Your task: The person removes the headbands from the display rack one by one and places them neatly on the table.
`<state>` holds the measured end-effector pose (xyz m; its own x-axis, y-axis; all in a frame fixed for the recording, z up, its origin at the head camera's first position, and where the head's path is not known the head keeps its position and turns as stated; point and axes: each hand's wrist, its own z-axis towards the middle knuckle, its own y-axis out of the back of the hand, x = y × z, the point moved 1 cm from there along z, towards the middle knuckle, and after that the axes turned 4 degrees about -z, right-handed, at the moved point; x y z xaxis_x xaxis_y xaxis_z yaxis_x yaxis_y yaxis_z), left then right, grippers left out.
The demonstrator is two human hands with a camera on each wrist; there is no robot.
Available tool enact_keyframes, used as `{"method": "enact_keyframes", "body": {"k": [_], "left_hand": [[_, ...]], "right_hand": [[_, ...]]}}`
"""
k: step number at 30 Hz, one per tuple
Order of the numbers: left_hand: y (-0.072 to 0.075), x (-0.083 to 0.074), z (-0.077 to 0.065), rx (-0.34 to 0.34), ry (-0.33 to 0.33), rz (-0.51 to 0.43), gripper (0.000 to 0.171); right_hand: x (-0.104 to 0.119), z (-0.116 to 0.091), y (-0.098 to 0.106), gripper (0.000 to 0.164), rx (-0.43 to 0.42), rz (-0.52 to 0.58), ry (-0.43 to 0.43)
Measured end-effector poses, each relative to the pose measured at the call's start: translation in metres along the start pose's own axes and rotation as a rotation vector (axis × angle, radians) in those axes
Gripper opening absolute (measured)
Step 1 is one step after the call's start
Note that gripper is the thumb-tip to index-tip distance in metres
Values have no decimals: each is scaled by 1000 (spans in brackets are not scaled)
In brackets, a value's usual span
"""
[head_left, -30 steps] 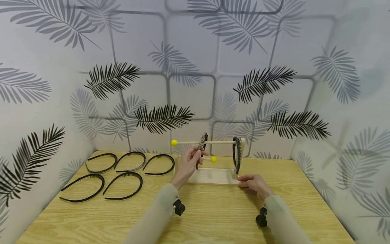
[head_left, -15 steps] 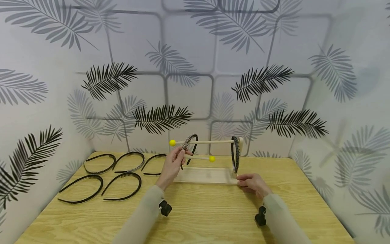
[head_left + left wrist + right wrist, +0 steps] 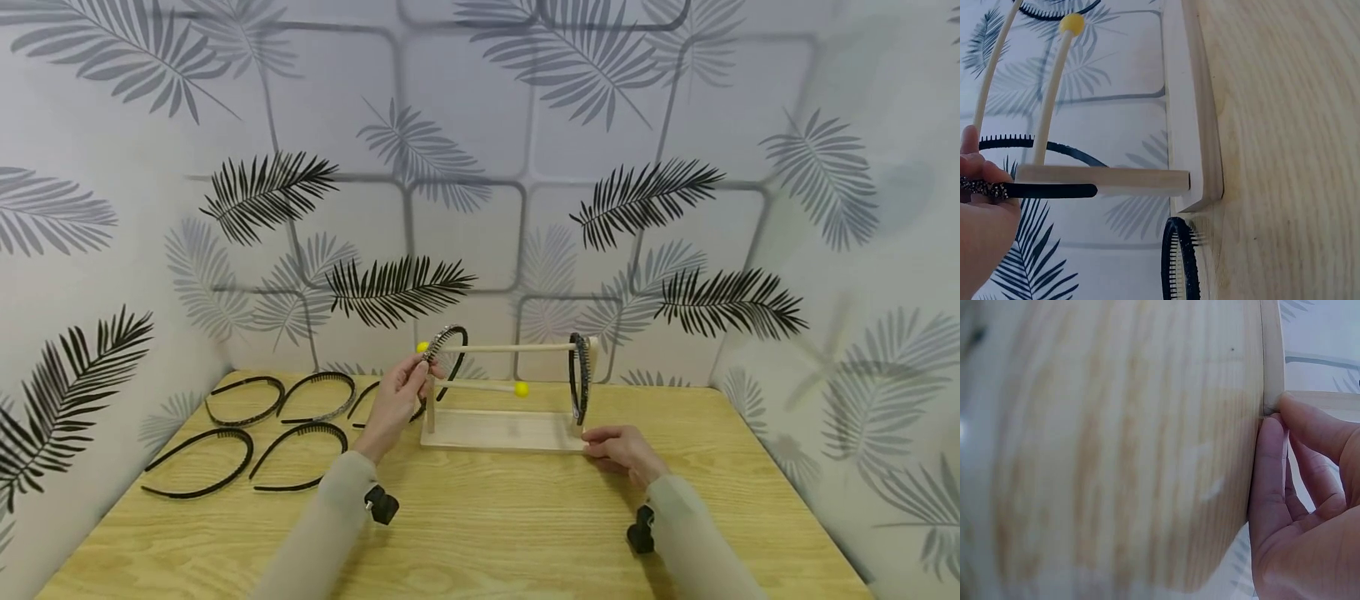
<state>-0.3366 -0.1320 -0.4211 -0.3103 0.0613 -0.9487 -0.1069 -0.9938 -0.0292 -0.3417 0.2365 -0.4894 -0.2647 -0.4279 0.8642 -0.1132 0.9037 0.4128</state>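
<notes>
My left hand (image 3: 396, 403) pinches a comb-toothed headband (image 3: 437, 340) with a sparkly band, near the left end of a wooden stand (image 3: 502, 429). The headband straddles the upper rod (image 3: 517, 348), close to its yellow ball (image 3: 422, 346). In the left wrist view, one black arm of the headband (image 3: 1054, 190) passes in front of the stand's upright (image 3: 1129, 177), while the toothed side lies behind. Another dark, glittery headband (image 3: 582, 379) hangs at the rod's right end. My right hand (image 3: 624, 455) pinches the right front corner of the stand's base, thumb against fingers in the right wrist view.
Several black headbands lie on the wooden table (image 3: 510, 525) at the left, one of them (image 3: 300, 457) nearest the left forearm. The stand's lower rod (image 3: 472, 385) ends in another yellow ball (image 3: 521, 389). A leaf-patterned wall (image 3: 465, 233) closes the back and sides.
My left hand has slid the sparkly headband leftward along the upper rod, from its middle to the ball end, turning it somewhat. The right hand keeps hold of the base corner.
</notes>
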Motion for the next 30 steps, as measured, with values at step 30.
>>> {"method": "enact_keyframes", "body": {"k": [30], "left_hand": [[46,4,-7,-32,11,-146,34]], "right_hand": [[0,-1,0,32,0,9,6]]}}
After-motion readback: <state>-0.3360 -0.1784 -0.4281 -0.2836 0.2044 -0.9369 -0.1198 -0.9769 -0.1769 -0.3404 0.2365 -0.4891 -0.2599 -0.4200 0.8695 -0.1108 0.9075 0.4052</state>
